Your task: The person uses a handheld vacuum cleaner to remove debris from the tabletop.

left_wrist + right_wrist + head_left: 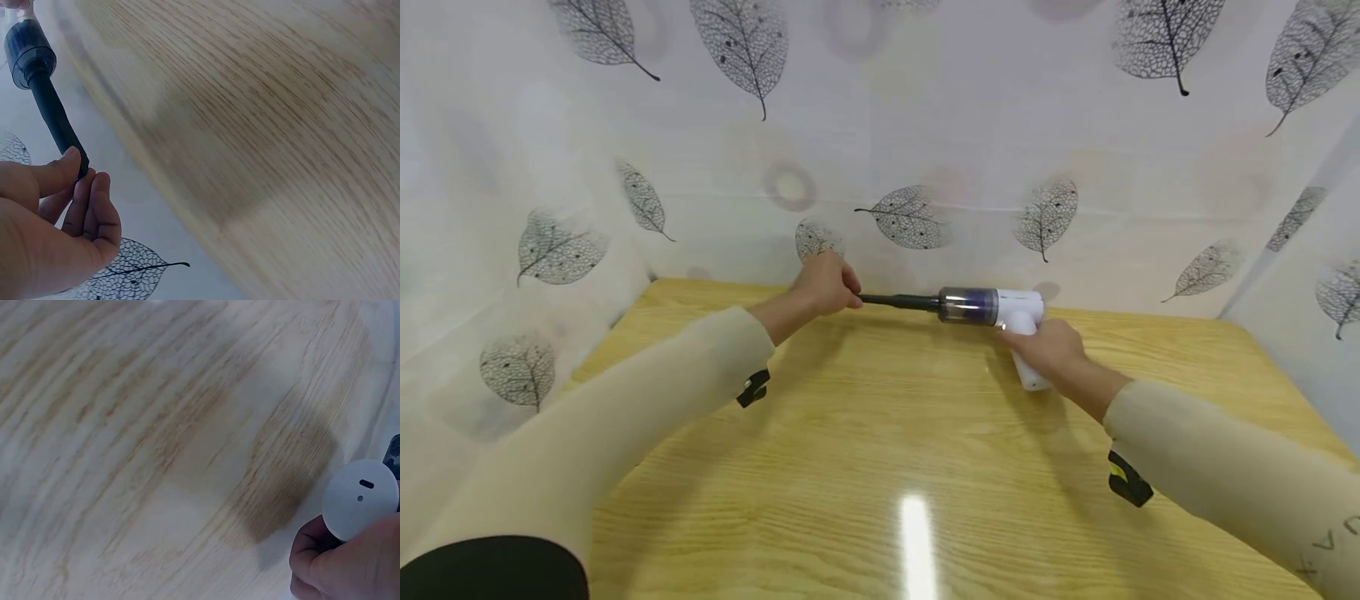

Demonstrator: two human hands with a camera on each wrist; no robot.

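A white handheld vacuum cleaner (1018,304) with a clear, purple-tinted dust cup (968,306) is held level near the back of the table. My right hand (1051,346) grips its white handle, whose round end (360,499) with a small slot faces the right wrist view. From the cup a slim black nozzle (902,301) points left. At the nozzle's tip my left hand (826,285) pinches it between thumb and fingers. In the left wrist view the nozzle (55,115) runs from the cup down to my left fingertips (73,156).
The wooden table (850,433) reaches back to a pale curtain (865,125) printed with dark leaves, close behind the vacuum and both hands. The curtain also hangs along the left and right sides. A strip of light reflects off the tabletop.
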